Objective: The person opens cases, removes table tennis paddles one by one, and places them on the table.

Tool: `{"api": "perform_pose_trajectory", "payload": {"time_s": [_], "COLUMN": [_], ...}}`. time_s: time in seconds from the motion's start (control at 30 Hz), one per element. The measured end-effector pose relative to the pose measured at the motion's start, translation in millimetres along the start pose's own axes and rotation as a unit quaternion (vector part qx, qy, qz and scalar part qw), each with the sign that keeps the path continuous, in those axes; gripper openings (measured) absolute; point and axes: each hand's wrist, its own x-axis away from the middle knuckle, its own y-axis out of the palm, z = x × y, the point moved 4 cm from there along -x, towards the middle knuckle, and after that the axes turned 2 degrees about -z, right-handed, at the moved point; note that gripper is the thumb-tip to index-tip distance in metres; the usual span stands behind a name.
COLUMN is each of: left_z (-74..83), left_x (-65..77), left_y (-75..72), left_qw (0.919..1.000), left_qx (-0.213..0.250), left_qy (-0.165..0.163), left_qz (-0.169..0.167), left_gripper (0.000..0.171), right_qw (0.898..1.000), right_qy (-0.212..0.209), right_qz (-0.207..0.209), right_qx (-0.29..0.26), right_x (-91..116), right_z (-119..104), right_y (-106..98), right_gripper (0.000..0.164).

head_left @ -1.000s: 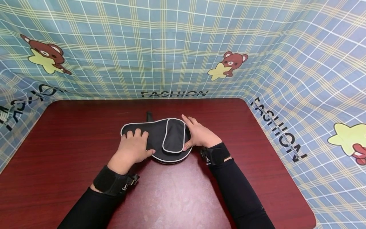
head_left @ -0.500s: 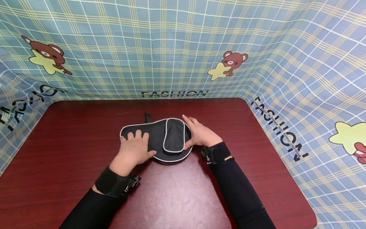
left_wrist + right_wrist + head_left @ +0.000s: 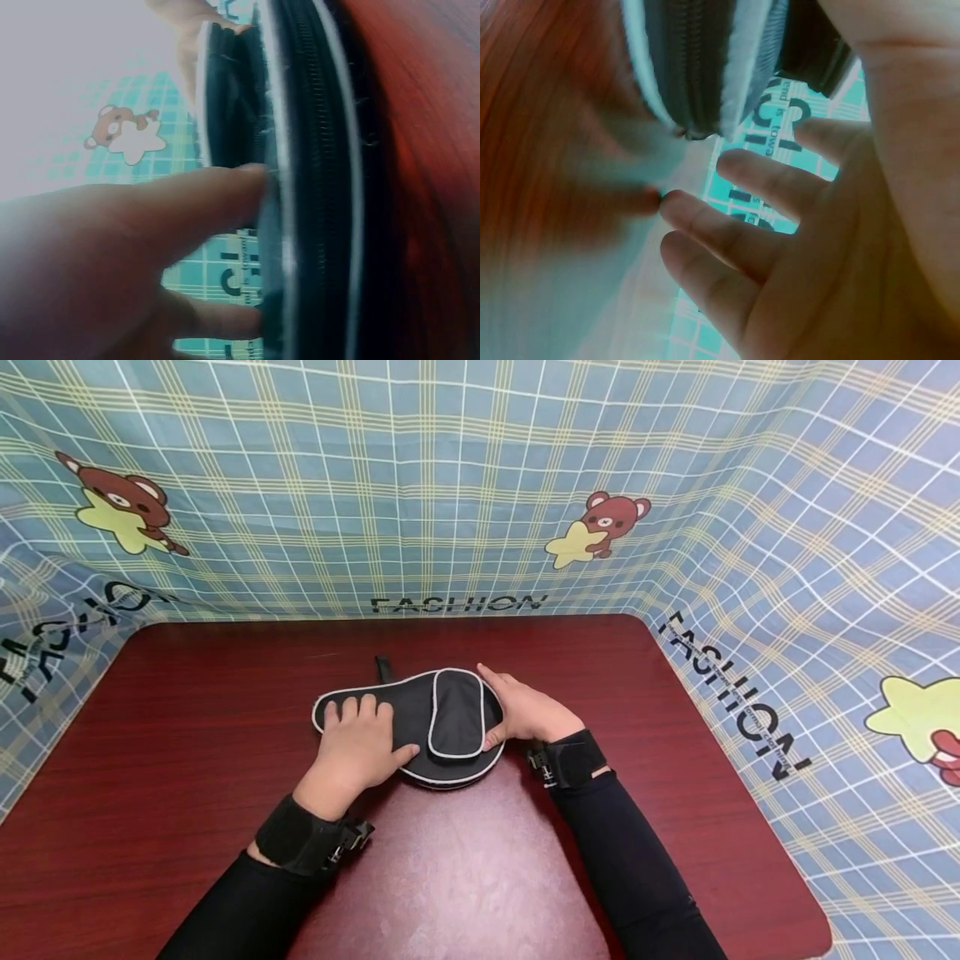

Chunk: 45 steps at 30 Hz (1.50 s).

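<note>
A black table tennis bat case [image 3: 411, 710] with white piping lies flat on the table, its narrow end to the left. A raised pocket [image 3: 457, 714] sits on its round part. My left hand [image 3: 354, 750] rests on the narrow end, fingers spread and thumb along the near edge. My right hand [image 3: 528, 708] is at the round end, its thumb touching near the pocket's edge. In the right wrist view its fingers [image 3: 727, 225] are extended, apart from the zipped side [image 3: 694, 67]. The left wrist view shows the case's zip [image 3: 319, 150] closely.
A short black loop [image 3: 383, 669] sticks out from the case's far edge. The dark red table [image 3: 187, 735] is bordered by a checked curtain [image 3: 480, 485] with bear prints at the back and sides.
The case has turned slightly, its narrow end and loop shifting a little left and nearer. My left hand has slid slightly right on it; my right hand has barely moved.
</note>
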Motion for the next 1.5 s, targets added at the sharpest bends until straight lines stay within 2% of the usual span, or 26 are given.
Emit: {"api": "perform_pose_trajectory", "payload": {"time_s": [0.1, 0.23, 0.4, 0.6, 0.8, 0.87, 1.07, 1.33, 1.5], "left_z": [0.4, 1.1, 2.1, 0.4, -1.6, -1.9, -3.2, 1.1, 1.9], "left_x": [-5.8, -10.1, -11.2, -13.7, -14.8, -14.9, -15.6, -15.0, -13.9], "left_y": [5.8, 12.6, 12.4, 13.4, 12.2, 11.8, 14.8, 16.2, 15.9], "left_qw": [0.9994, 0.9986, 0.9983, 0.9984, 0.9985, 0.9985, 0.9985, 0.9982, 0.9983], "left_qx": [0.009, 0.021, 0.026, 0.021, 0.027, 0.028, 0.026, 0.031, 0.029], "left_qy": [0.030, 0.048, 0.051, 0.050, 0.047, 0.047, 0.046, 0.050, 0.049], "left_qz": [0.015, -0.006, -0.014, -0.015, -0.011, -0.011, -0.013, -0.009, -0.014], "left_gripper": [0.077, 0.071, 0.067, 0.067, 0.067, 0.067, 0.068, 0.067, 0.067], "right_qw": [1.000, 0.998, 0.996, 0.996, 0.992, 0.994, 0.996, 0.996, 0.995], "right_qy": [-0.019, -0.049, -0.061, -0.067, -0.071, -0.075, -0.083, -0.084, -0.087], "right_qz": [-0.016, -0.032, -0.036, -0.041, -0.040, -0.028, 0.012, 0.024, 0.040], "right_qx": [-0.003, -0.022, -0.053, -0.047, -0.093, -0.078, 0.013, 0.023, 0.026], "right_x": [-1, -2, -2, -7, -14, -17, -29, -39, -46], "right_z": [1, 3, 8, 13, 15, 15, 14, 22, 27], "right_y": [2, 0, -5, -7, -11, -12, -9, -6, -7], "right_gripper": [0.128, 0.117, 0.103, 0.088, 0.060, 0.053, 0.044, 0.041, 0.033]}}
